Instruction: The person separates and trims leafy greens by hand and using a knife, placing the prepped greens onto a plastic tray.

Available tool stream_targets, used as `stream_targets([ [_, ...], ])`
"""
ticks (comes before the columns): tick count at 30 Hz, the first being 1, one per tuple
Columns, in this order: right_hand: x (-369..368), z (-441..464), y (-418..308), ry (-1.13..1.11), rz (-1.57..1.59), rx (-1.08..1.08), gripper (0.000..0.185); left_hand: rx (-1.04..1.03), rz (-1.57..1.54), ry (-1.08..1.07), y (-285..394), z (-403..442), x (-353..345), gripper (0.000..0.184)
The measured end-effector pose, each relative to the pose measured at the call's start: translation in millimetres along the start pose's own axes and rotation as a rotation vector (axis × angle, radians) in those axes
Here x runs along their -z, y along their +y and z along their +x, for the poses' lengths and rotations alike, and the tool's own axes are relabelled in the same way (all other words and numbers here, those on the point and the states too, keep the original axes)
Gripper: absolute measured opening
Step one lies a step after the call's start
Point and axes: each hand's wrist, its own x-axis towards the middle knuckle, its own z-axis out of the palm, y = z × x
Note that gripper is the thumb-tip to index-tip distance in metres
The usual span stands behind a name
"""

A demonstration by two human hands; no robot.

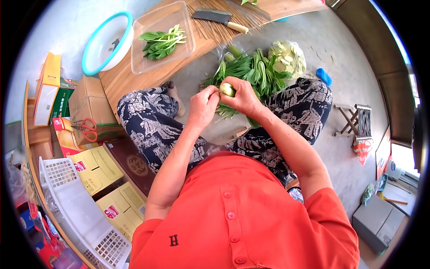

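My right hand (243,96) is wrapped around a bok choy (228,89), its pale, rounded base turned up toward me. A green leaf shows below that wrist. My left hand (204,104) is closed in a pinch right beside the base; what its fingertips grip is hidden. Under and beyond my hands lies a heap of leafy greens (262,74) on the floor, with a pale cabbage (287,59) at its right. On the low wooden table, a clear plastic tray (139,60) holds a bunch of separated greens (165,42).
A cleaver (212,16) lies on thin sticks (257,15) at the table's far side. A blue-rimmed basin (86,58) stands left of the tray. Scissors (88,129) rest by a cardboard box (93,103). A folding stool (354,123) stands at right.
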Motion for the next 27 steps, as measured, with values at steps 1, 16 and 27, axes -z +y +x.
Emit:
stream_targets([
  [1, -0.7, 0.5, 0.4, 0.001, -0.001, 0.004, 0.022, 0.071, -0.034, -0.036, -4.4, 0.2, -0.3, 0.017],
  [16, -7.7, -7.3, 16.7, -0.081, 0.01, -0.081, 0.025, 0.218, -0.019, -0.121, -17.8, -10.2, -5.5, 0.018],
  [27, -5.1, -2.9, 29.0, -0.061, 0.647, -0.568, 0.02, -0.389, 0.579, 0.292, 10.9, 98.8, 70.8, 0.019],
])
